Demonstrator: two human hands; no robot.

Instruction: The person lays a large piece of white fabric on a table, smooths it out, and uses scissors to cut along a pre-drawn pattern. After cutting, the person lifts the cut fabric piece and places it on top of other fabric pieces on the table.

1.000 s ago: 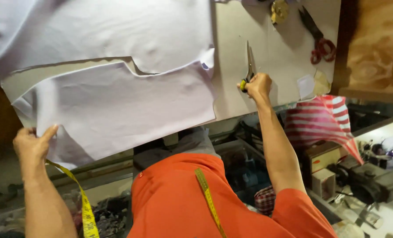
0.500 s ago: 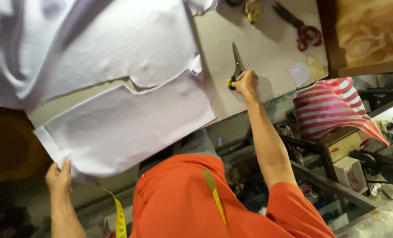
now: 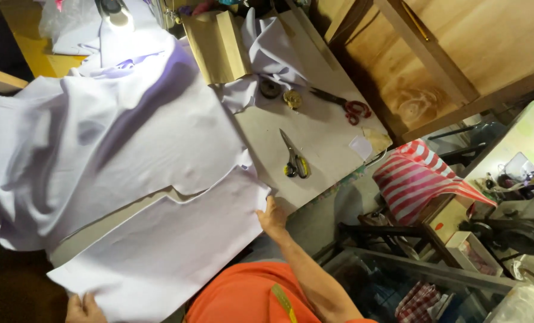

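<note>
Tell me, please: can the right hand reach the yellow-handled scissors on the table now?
Probably yes. The right hand holds the cloth's corner, and only bare table lies between it and the scissors.

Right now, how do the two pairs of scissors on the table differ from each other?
The scissors with yellow handles lie on bare table, nearer the right hand; the scissors with red handles lie farther back, toward the wooden board. The yellow pair's blades look pale and shiny, while the red pair's look dark. Both lie flat, untouched, blades pointing up-left in the picture.
</note>
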